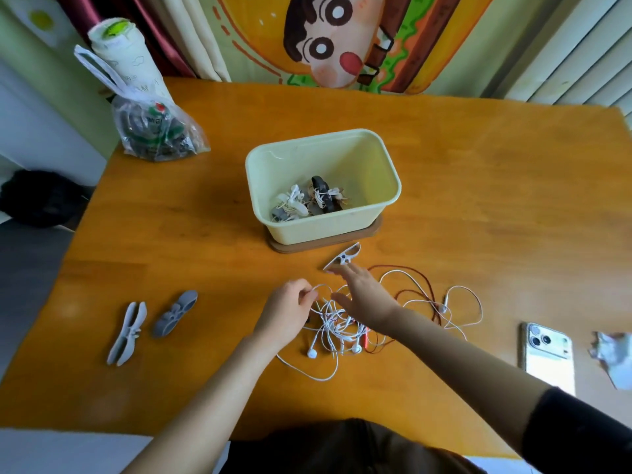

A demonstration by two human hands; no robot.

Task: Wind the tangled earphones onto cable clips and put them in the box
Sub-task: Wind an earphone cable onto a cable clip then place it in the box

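**Wooden table (pixel 171 234): earphone tangle between both hands**

Tangled earphones (pixel 337 325), with white and red cables, lie at the near centre of the table. Left hand (pixel 290 309) pinches a white cable loop. Right hand (pixel 362 295) is spread wide, fingertips at a white cable clip (pixel 343 258). Beyond stands the box (pixel 376 213), containing wound sets. Pale clip (pixel 127 333) and grey clip (pixel 175 313) lie to the left; phone (pixel 549 357) lies to the right.

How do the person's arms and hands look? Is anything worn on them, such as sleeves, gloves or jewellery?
The left hand and the right hand are bare: no gloves, ring, watch or bracelet shows. The left arm is uncovered as far as the picture reaches. A black fabric sleeve covers only the upper part of the right arm.
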